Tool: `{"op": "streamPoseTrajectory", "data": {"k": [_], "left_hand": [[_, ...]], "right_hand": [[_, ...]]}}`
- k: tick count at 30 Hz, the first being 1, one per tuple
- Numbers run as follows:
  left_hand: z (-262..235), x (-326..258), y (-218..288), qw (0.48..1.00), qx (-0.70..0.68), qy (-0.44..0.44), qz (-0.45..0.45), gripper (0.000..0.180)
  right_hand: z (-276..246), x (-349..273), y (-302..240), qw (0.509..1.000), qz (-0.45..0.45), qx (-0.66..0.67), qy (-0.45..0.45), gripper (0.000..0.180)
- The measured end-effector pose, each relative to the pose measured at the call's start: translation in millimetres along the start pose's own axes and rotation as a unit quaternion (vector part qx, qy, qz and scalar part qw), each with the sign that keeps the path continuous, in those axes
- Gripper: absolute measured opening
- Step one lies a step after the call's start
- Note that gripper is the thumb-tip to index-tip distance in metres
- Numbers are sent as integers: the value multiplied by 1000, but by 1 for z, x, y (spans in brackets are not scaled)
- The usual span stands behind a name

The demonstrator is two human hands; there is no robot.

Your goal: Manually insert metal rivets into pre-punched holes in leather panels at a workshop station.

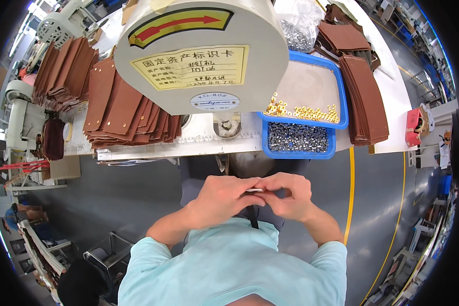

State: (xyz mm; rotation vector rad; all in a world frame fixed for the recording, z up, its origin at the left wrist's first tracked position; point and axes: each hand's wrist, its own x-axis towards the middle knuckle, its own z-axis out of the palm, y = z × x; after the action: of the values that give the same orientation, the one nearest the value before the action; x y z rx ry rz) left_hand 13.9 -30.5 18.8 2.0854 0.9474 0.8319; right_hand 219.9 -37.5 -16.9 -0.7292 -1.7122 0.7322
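Note:
My left hand [218,198] and my right hand [290,196] meet in front of my waist, below the table's front edge. Between their pinched fingertips is a small thin whitish piece [254,190]. Fingers cover most of it, so its kind cannot be made out. Straight ahead stands a cream-coloured press machine [183,76] with a red arrow on its head. Its lower working part [227,125] shows just above the table edge. To the right, a blue tray [343,97] holds small gold metal fittings [311,113] along its near side.
A second blue tray [300,154] under it holds dark silvery metal bits [297,136]. Stacks of brown leather-like panels lie left [120,102] and right [361,97] of the machine. A clear bag [298,30] of metal parts sits behind the trays. A red box [414,127] stands far right.

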Motion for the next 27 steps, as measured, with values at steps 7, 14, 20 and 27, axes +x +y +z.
{"op": "streamPoseTrajectory", "data": {"k": [7,14,20,27], "left_hand": [[-27,-17,-21,941,-205,138,-230,12],[-53,-67,-60,903,-268,227,-247,12],[-96,-88,-59,856,-385,246,-242,57],[-73,-104,-56,760,-545,353,14,85]], "right_hand": [[-60,26,10,947,242,24,-208,65],[-60,17,26,892,361,-47,-268,22],[-19,5,27,907,372,80,-181,14],[100,20,28,884,327,319,-104,49]]}}
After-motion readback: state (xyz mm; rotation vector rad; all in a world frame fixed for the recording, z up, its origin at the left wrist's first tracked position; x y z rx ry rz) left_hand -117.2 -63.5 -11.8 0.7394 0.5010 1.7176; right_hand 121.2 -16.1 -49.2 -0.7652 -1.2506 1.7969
